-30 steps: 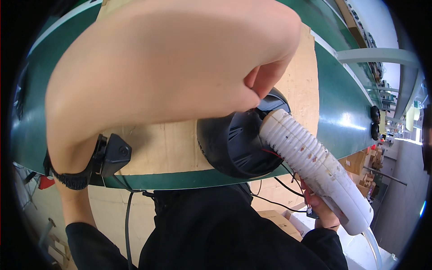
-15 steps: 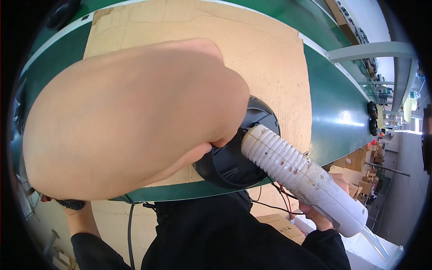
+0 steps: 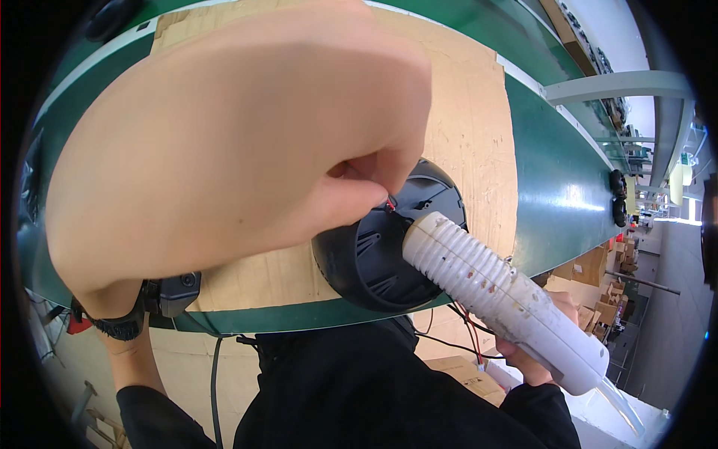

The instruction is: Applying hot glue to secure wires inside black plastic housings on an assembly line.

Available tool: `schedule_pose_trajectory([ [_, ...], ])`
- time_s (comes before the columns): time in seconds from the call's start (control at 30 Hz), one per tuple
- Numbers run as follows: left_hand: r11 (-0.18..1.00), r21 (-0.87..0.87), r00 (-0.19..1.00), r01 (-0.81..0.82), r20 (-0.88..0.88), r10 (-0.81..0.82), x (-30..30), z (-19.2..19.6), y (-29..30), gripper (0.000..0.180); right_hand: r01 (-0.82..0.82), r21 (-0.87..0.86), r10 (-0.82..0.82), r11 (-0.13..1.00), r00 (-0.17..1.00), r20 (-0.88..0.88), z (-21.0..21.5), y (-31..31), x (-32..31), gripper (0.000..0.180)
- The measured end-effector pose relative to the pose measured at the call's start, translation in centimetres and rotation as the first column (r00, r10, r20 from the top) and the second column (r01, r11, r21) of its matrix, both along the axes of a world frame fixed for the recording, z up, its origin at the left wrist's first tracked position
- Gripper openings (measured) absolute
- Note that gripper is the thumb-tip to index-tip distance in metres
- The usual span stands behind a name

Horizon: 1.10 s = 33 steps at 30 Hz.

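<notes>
Where the green bench [image 3: 568, 179] carries the cardboard sheet [image 3: 471, 112], black round housing [image 3: 378, 269] sits nr. the front edge.
In the way: L forearm [image 3: 164, 172], masking much of sheet. White ribbed tool [image 3: 508, 292] slants over housing's RH side; tip contact can't be told. L hand [image 3: 359, 142]: fingertips pinched together on what looks like a red wire end [image 3: 390, 203]; hold it steady, clear of tool tip, poss. hot. R hand [image 3: 526, 364]: closed round tool body, partly hidden; aim slowly, as no hand visibly braces housing. Black wrist device [image 3: 173, 293] juts nr. edge; loose leads [image 3: 473, 337] below tool could snag.
</notes>
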State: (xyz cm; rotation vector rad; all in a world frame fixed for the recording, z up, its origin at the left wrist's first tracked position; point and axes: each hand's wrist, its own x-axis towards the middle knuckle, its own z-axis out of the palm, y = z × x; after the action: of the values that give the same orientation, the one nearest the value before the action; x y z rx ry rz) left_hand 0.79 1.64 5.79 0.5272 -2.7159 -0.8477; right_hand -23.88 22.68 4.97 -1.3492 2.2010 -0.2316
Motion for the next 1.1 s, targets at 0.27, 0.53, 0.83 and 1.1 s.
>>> schedule_pose_trajectory([
  [0.27,0.997,-0.078,0.999,-0.027,-0.030,0.025,0.8,0.2,-0.1,0.006,0.010,-0.481,0.113,0.876,0.967,0.227,-1.1,0.1,0.4,0.018],
  [0.53,0.987,-0.110,0.993,-0.115,-0.040,0.111,0.1,0.2,0.1,0.004,0.151,-0.413,-0.012,0.898,0.948,0.319,-0.5,1.0,0.0,0.026],
  [0.83,1.000,0.020,0.998,-0.004,-0.063,0.006,0.6,-3.1,-2.9,0.005,0.302,-0.320,-0.150,0.898,0.894,0.422,-1.0,2.3,-0.5,0.038],
  [1.1,0.993,-0.114,0.999,-0.026,-0.039,0.022,1.9,-2.4,-2.2,0.017,0.262,-0.249,-0.122,0.932,0.876,0.467,-1.2,1.3,-1.0,0.038],
])
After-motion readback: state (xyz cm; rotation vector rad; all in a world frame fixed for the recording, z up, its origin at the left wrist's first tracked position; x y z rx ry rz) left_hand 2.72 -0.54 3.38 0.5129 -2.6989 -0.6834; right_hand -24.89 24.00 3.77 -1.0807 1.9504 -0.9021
